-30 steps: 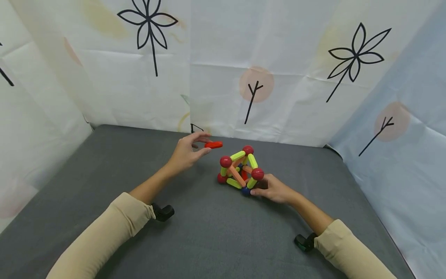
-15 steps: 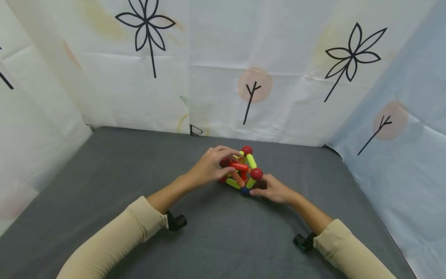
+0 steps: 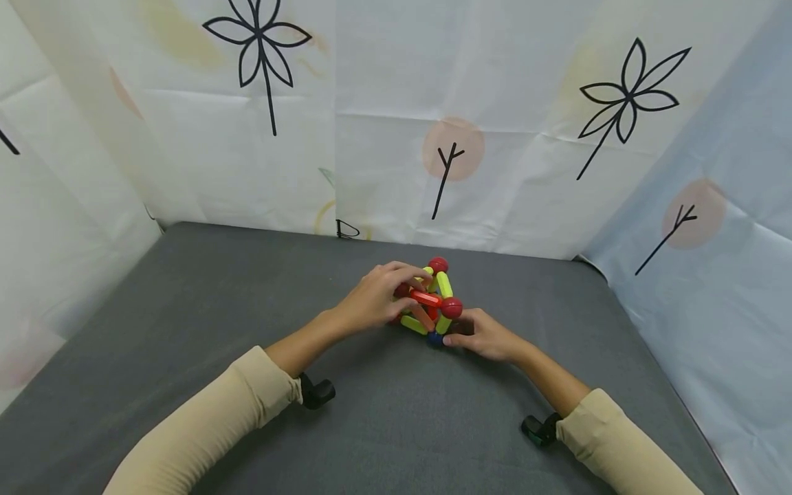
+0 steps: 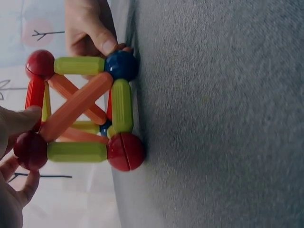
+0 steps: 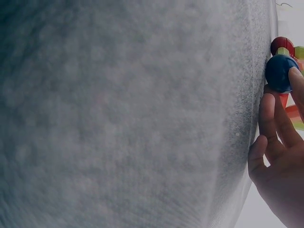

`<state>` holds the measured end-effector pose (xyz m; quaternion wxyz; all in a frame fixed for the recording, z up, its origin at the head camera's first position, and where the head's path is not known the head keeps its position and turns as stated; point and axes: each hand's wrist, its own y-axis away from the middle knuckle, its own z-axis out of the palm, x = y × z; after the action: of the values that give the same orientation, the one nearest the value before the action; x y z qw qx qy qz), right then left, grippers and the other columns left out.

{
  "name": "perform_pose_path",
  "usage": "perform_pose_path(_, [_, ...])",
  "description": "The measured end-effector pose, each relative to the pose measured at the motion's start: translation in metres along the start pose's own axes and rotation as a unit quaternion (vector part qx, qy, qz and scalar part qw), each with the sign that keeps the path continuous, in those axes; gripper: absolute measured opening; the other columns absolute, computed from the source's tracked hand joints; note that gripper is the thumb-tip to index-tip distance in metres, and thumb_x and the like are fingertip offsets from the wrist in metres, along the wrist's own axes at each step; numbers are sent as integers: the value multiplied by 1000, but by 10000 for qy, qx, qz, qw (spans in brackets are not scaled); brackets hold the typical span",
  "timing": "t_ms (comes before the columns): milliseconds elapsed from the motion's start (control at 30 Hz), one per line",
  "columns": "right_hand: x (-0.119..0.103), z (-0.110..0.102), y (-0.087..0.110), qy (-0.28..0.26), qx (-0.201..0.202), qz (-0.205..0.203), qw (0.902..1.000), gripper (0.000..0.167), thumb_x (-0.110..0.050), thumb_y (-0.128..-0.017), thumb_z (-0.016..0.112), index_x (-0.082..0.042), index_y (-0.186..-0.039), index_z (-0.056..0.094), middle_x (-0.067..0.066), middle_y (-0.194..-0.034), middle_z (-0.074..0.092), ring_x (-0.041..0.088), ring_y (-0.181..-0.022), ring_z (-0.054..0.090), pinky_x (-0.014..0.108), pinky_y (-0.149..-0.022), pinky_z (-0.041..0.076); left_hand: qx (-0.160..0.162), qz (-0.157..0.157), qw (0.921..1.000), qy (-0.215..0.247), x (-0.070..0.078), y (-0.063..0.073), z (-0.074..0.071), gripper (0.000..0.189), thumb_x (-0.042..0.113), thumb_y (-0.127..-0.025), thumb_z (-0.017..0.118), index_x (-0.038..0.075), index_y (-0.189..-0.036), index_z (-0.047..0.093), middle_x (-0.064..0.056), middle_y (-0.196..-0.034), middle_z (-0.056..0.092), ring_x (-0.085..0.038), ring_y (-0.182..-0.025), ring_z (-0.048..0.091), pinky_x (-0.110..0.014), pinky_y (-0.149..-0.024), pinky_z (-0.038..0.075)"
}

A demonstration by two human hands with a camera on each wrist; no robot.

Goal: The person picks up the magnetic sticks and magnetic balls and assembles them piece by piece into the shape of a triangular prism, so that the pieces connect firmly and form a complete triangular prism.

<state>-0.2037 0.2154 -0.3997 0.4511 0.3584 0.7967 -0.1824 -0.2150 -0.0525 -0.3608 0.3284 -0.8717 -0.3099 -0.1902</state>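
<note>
A toy frame of yellow-green and orange rods joined by red and blue balls stands on the grey table. My left hand pinches a red rod between thumb and fingers at the frame's upper front edge. In the left wrist view that rod spans from one red ball to another red ball beside my fingers. Low on the right, my right hand grips the blue corner ball, its thumb on the ball. The left hand covers part of the frame in the head view.
The grey cloth-covered table spreads around the frame. White printed curtains rise behind it and at both sides. A black camera mount sits on each wrist, the left mount and the right mount.
My left hand has moved right and slightly down, bringing the red rod from beside the frame to its upper front edge, between two red balls. My right hand has stayed at the blue ball.
</note>
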Motion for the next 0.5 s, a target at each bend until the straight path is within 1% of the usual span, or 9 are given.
perform_pose_path(100, [-1, 0, 0, -1, -14, 4, 10000, 35, -7, -95, 66, 3, -128, 61, 15, -121, 66, 29, -108, 63, 33, -93, 51, -57, -90, 9999, 126, -2, 0, -3, 43, 6, -86, 78, 8, -127, 65, -3, -113, 70, -20, -116, 53, -44, -94, 48])
perform_pose_path(167, [-1, 0, 0, -10, -20, 9, 10000, 35, -6, -95, 66, 3, -129, 60, 16, -121, 66, 29, -108, 62, 32, -93, 51, -90, -112, 9998, 168, -4, 0, -4, 42, 6, -86, 77, 8, -127, 65, -2, -113, 71, -19, -116, 53, -43, -95, 47])
perform_pose_path(300, [-1, 0, 0, 26, -33, 17, 10000, 35, -6, -95, 66, 3, -129, 60, 16, -121, 66, 29, -108, 62, 32, -92, 51, -87, 36, 9996, 274, -6, 0, -6, 40, 4, -86, 77, 6, -125, 66, -3, -113, 71, -19, -112, 56, -42, -94, 48])
perform_pose_path(367, [-2, 0, 1, 79, -44, 15, 10000, 35, -7, -96, 65, 3, -129, 60, 16, -121, 66, 29, -109, 62, 33, -93, 51, -43, 146, 9993, 346, -8, 1, -9, 40, 3, -86, 77, 5, -124, 66, -4, -114, 71, -16, -106, 59, -38, -91, 50])
perform_pose_path(433, [-3, -1, 2, 144, -61, 25, 9999, 35, -8, -96, 65, 3, -129, 60, 15, -121, 66, 30, -109, 62, 34, -93, 51, 8, 228, 9986, 485, -12, 3, -13, 39, 5, -86, 77, 4, -124, 66, -6, -115, 71, -15, -102, 62, -39, -89, 52])
perform_pose_path(500, [-5, -2, 5, 323, -9, 33, 9995, 36, -9, -97, 64, 3, -131, 59, 16, -122, 65, 30, -110, 63, 36, -94, 51, 63, 208, 9982, 559, -17, 6, -20, 37, 9, -89, 76, 5, -124, 66, -7, -117, 71, -15, -102, 64, -40, -88, 53])
